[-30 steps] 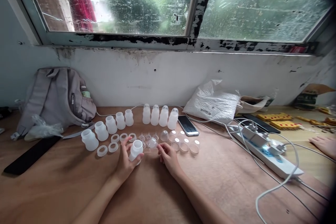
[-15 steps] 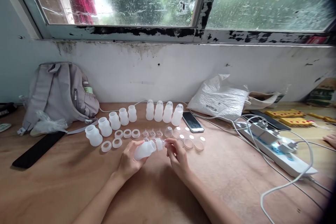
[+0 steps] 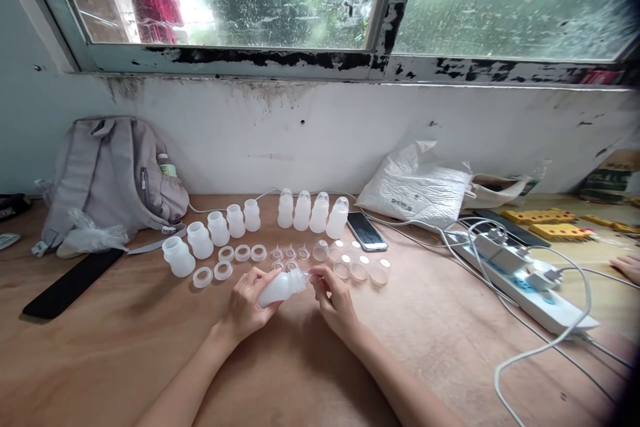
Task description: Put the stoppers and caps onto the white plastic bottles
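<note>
My left hand [image 3: 249,303] grips a small white plastic bottle [image 3: 281,287] tilted on its side above the wooden table [image 3: 125,340], its mouth pointing right. My right hand [image 3: 336,299] pinches a small clear nipple piece [image 3: 303,276] at the bottle's mouth. Just beyond my hands lie white rings [image 3: 223,271], small clear nipples [image 3: 290,253] and clear dome caps [image 3: 356,270]. Behind them stand open white bottles [image 3: 200,241] and capped bottles [image 3: 313,211] in a row.
A grey backpack [image 3: 113,180] leans on the wall at left, with a black flat bar [image 3: 70,285] in front. A phone [image 3: 367,231], a white plastic bag [image 3: 417,188], a power strip [image 3: 525,283] with cables, and another person's hand [image 3: 627,267] lie right.
My left hand lifted the bottle off the table and tipped it sideways. My right hand brought the clear nipple to its mouth. The view shifted slightly.
</note>
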Demonstrator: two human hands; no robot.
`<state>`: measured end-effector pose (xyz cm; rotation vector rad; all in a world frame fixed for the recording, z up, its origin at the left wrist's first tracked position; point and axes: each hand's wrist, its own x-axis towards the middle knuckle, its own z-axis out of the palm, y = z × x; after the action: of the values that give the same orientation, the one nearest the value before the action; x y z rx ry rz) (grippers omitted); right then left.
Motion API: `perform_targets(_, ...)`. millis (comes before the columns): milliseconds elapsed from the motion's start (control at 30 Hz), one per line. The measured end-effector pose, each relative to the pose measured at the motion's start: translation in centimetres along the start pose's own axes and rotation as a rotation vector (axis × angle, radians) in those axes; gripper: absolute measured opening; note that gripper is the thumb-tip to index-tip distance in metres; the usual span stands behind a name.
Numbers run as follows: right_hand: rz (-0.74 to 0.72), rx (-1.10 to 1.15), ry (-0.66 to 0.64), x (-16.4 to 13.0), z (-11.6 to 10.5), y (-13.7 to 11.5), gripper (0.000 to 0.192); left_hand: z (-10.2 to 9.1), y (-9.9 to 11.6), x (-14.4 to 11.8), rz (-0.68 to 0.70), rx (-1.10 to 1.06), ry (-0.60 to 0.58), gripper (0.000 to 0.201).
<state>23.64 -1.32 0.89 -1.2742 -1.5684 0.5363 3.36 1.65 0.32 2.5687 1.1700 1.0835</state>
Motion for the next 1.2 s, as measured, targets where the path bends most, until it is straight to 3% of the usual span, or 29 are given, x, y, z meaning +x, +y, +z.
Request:
perform_targets(267,0.049,0.025,-0.035,0.2,-0.1,-0.5,0.020,-0.2,-0.5,-0.1,0.042,0.032,0.012,0.050)
perform_targets(467,0.053,-0.011,-0.132,0.8,-0.5,-0.3,0.042,-0.4,-0.8,0.0,0.100,0.056,-0.015,0.048)
perform_targets(633,0.175,0.108,-0.224,0.9,-0.4,0.1,0.049,-0.4,-0.9,0.0,0.143,0.049,-0.036,0.050)
perform_targets(733,0.215,0.158,-0.205,0.9,-0.4,0.1,0.046,-0.5,-0.5,0.1,0.098,-0.016,-0.052,0.050)
perform_targets(833,0.206,0.285,-0.174,1.0,-0.6,-0.8,0.026,-0.9,0.1,0.4,-0.021,-0.184,-0.047,0.049)
perform_targets(933,0.216,0.453,-0.219,1.1,-1.0,-2.0,0.042,-1.4,0.7,0.8,-0.140,-0.348,-0.104,0.045)
perform_targets(1033,0.233,0.579,-0.311,1.1,-1.4,-2.7,0.051,-1.4,1.3,0.8,-0.214,-0.474,-0.233,0.040)
perform_targets(1100,0.255,0.598,-0.335,1.1,-1.4,-2.5,0.046,-1.1,1.6,0.6,-0.219,-0.492,-0.255,0.039)
perform_targets(1200,0.338,0.466,-0.252,1.1,-1.1,-1.8,0.030,-0.5,2.1,0.0,-0.131,-0.345,-0.158,0.046)
